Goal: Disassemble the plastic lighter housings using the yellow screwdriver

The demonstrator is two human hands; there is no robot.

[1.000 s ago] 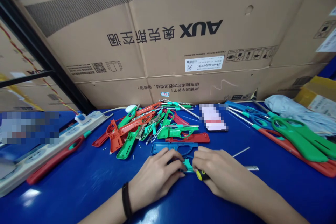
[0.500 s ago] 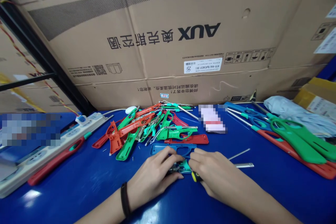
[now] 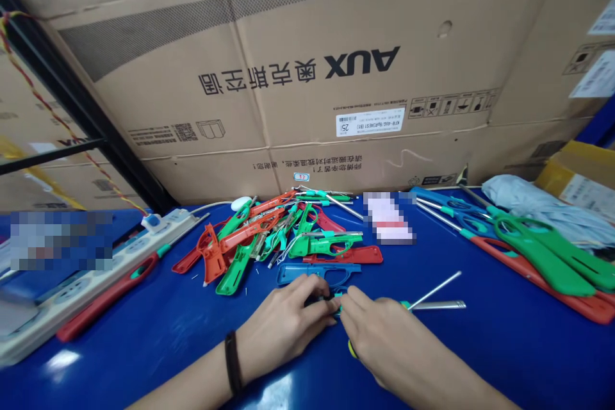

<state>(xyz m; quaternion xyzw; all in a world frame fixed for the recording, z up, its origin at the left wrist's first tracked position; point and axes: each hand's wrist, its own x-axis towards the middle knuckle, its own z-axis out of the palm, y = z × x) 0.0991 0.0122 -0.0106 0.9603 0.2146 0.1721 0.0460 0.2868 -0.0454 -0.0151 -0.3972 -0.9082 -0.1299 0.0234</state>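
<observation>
My left hand [image 3: 283,327], a dark band on its wrist, is curled with fingertips pinched on a small teal and blue plastic piece [image 3: 336,303] on the blue table. My right hand [image 3: 384,339] meets it from the right, fingers closed; a yellow-and-black screwdriver handle [image 3: 352,349] peeks out beneath the palm. Just beyond the fingers lies a blue plastic handle shell [image 3: 319,272]. A metal rod with a teal collar [image 3: 435,305] sticks out to the right of my right hand.
A heap of red, green and orange handle parts [image 3: 269,237] lies behind the hands. Long green, red and blue tools [image 3: 533,250] fill the right. A white power strip [image 3: 91,275] and a red tool [image 3: 108,298] lie left. Big cardboard boxes [image 3: 307,70] wall the back.
Both hands have drawn slightly nearer to me and closer together. The right hand now covers most of the screwdriver handle. The metal rod at the right shows more.
</observation>
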